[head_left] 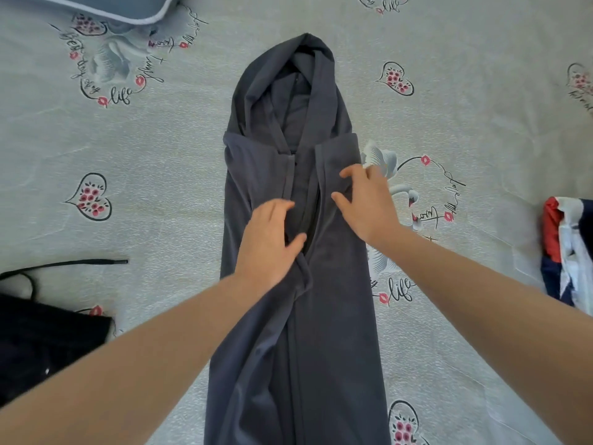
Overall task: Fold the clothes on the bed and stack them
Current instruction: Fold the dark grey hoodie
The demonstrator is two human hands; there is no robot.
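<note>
- Grey hooded jacket (pixel 298 284) lies lengthwise mid-bed, both sides folded inward, hood pointing away.
- Left hand (pixel 272 242) and right hand (pixel 369 203), fingers spread flat, press the panels.
- Step: smoothing; next, probably fold the hood down.

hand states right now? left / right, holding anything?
Left hand: open, fingers flat on the grey hoodie, holding nothing.
Right hand: open, fingers spread on the hoodie's right folded side, holding nothing.
</note>
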